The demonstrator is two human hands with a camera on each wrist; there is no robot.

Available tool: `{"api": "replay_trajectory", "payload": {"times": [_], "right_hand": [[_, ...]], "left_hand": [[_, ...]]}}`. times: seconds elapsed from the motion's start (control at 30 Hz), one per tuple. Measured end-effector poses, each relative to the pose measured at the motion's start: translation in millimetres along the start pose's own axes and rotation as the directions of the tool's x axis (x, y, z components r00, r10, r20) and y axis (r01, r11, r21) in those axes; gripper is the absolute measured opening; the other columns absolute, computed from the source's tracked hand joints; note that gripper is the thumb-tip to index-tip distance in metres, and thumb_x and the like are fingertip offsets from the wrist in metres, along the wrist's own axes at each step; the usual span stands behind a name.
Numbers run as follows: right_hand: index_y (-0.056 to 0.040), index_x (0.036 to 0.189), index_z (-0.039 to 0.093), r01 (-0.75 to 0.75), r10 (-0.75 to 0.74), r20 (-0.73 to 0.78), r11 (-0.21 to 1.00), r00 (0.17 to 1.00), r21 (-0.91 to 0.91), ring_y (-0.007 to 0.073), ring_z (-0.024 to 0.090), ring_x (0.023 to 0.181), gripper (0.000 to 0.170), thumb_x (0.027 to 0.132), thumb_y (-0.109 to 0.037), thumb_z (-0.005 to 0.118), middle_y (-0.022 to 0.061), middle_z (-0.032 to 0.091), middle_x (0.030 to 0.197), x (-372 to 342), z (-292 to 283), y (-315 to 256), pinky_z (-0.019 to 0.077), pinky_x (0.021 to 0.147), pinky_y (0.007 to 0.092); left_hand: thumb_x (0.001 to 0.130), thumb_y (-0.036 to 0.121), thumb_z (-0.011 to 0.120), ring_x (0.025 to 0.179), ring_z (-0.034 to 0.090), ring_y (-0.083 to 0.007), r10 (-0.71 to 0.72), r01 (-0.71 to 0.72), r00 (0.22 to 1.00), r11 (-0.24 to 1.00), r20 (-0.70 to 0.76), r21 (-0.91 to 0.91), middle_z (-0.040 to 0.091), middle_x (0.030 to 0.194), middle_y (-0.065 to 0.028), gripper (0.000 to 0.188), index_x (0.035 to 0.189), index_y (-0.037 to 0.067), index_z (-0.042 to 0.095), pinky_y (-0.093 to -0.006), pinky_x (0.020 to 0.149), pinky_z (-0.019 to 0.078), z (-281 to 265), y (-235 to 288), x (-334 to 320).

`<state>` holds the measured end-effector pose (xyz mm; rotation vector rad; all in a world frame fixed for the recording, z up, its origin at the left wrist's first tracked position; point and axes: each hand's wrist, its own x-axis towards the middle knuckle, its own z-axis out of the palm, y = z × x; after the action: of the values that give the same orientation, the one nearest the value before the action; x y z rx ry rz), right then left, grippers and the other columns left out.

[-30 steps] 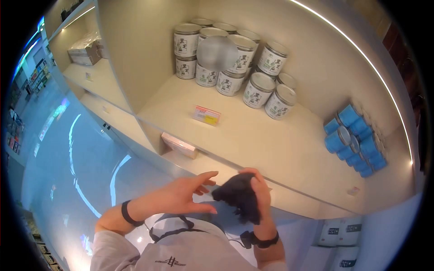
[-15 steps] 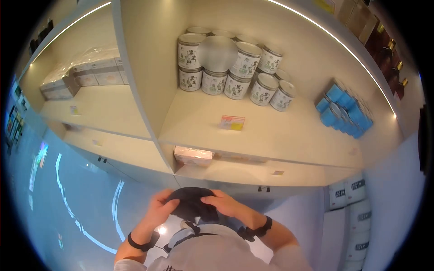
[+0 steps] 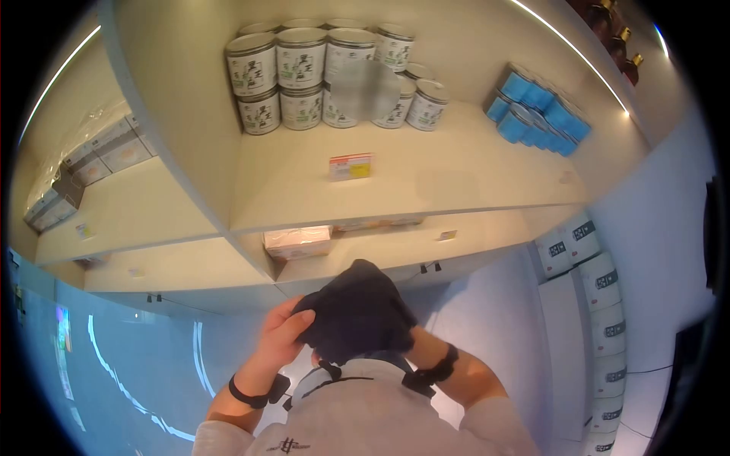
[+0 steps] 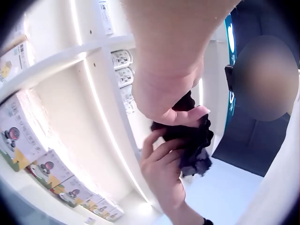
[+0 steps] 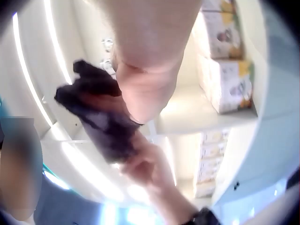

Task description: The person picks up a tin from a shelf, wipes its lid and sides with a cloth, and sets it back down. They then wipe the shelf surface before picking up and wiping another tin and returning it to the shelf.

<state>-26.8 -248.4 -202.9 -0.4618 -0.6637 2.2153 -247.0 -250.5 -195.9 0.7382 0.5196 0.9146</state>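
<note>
A piece of soft black cloth [image 3: 357,311] with a gathered, ruffled edge is spread between both hands, in front of the white shirt. My left hand [image 3: 285,334] grips its left side, thumb on top. In the head view the cloth covers most of my right hand. The left wrist view shows that right hand [image 4: 164,171] with bent fingers holding the lower part of the cloth. From the right wrist, the fingers reach into the fold of the black cloth [image 5: 105,122], while the left hand [image 5: 145,164] holds its lower edge.
Ahead is a lit shelf [image 3: 426,175] with stacked white cans [image 3: 300,106], blue cans [image 3: 536,114] and a price card [image 3: 350,166]. Wrapped boxes [image 3: 99,156] stand on the left shelf. A pink box [image 3: 298,242] lies below. White cartons [image 3: 604,304] are stacked at the right.
The left hand, apart from the cloth a second ago, now holds it too. The cloth has gone from bunched in the right hand to spread wide. The head view has shifted.
</note>
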Motion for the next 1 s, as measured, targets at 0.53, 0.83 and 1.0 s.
{"api": "replay_trajectory", "payload": {"times": [0.53,0.83,1.0], "right_hand": [[0.0007,0.102,0.069,0.385,-0.461,0.263,0.192,0.848,-0.903,0.026,0.068,0.083,0.028,0.09,-0.024,0.062,0.0159,0.071,0.094,-46.9,-44.9,-76.3,0.054,0.07,0.0356],[0.0049,0.102,0.057,0.412,-0.816,-0.087,0.377,0.572,-0.829,0.0232,0.064,0.079,0.033,0.103,-0.027,0.048,0.0162,0.067,0.087,-106.0,-167.9,-143.6,0.0534,0.073,0.0328],[0.0046,0.102,0.057,0.493,-0.817,-0.163,0.479,0.553,-0.726,0.0226,0.063,0.076,0.033,0.104,-0.027,0.047,0.0153,0.066,0.086,-73.6,-247.3,-212.9,0.0535,0.07,0.0315]], "left_hand": [[0.099,0.02,0.063,0.067,0.06,-0.0063,0.086,-0.025,0.996,0.481,-0.019,0.876,0.064,0.077,-0.0007,0.016,0.096,0.004,0.061,-0.0235,0.057,0.0485,110.5,45.7,87.8],[0.088,0.019,0.069,0.104,0.066,-0.0335,0.334,-0.29,0.746,-0.615,0.576,0.733,0.069,0.114,-0.0166,0.039,0.124,0.003,0.063,-0.0412,0.091,0.0528,124.0,146.8,295.8],[0.09,0.02,0.068,0.116,0.061,-0.0338,0.182,-0.21,0.885,-0.665,0.428,0.717,0.06,0.133,-0.0162,0.05,0.136,0.006,0.055,-0.0438,0.099,0.0492,115.8,152.2,355.1]]}}
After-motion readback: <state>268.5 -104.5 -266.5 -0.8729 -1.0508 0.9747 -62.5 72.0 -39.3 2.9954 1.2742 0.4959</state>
